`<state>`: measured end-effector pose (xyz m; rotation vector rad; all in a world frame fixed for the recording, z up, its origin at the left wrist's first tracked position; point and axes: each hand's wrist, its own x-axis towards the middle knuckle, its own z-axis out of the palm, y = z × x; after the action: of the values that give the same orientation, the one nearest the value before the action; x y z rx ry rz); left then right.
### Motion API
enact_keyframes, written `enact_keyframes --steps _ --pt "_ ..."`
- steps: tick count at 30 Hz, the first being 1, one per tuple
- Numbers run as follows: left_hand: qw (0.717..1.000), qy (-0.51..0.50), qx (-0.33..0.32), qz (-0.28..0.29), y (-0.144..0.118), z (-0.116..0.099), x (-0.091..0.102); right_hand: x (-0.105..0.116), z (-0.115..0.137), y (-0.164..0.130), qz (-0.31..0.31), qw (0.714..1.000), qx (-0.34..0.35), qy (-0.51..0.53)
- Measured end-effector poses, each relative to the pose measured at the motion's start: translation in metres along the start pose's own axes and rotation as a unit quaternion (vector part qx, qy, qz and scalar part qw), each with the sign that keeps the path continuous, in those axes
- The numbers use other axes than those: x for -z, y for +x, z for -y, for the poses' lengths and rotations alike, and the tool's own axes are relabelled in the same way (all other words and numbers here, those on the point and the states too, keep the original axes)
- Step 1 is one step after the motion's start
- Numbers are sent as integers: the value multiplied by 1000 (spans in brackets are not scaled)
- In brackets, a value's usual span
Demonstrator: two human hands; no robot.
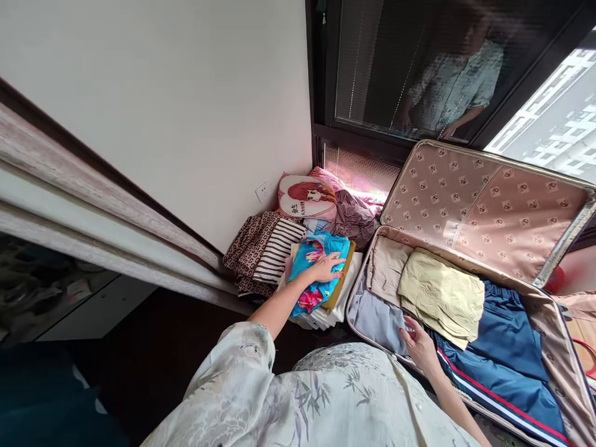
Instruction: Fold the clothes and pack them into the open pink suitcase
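My left hand [327, 268] lies flat on a folded bright blue garment [336, 241] with pink flowers, fingers stretched out. This garment tops a pile of mustard cloth [347, 279] and white cloth [351, 295]. Over the near edge of an open suitcase [479, 214] is my right hand [418, 343], its fingers apart and slightly bent beside a folded grey garment [379, 316]. I cannot tell whether they touch it. Also in the suitcase are folded pale yellow trousers [440, 295], beige cloth [386, 261] and dark blue trousers [510, 323] with a red and white stripe.
Left of the pile lie a striped black-and-white cloth [279, 248] and a brown patterned cloth [254, 245]. Behind are a heart-shaped pink cushion [305, 197] and a mauve crumpled cloth [351, 217]. A white wall [186, 112] and a dark-framed window [372, 68] stand close by.
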<state>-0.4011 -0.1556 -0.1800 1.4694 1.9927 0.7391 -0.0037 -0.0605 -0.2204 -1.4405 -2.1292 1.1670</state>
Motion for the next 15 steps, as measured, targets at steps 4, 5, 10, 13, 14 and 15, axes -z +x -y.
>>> enact_keyframes --steps 4,5,10,13,14,15 --pt "976 -143 30 -164 -24 15 7 3 0 -7 -29 999 -17 10" --pt "954 -169 102 -225 -32 24 11 3 0 -8 -31 999 -20 13" --pt "863 -247 340 -279 -76 66 27 -4 4 -8 -9 999 -24 23" --pt "870 -275 338 -232 -91 70 30 -12 21 -6 2 999 -22 27" --pt "870 -291 337 -214 -94 69 30 -14 30 -6 12 999 -19 24" --pt "865 -315 339 -193 -96 66 31 -16 40 -6 23 999 -17 20"
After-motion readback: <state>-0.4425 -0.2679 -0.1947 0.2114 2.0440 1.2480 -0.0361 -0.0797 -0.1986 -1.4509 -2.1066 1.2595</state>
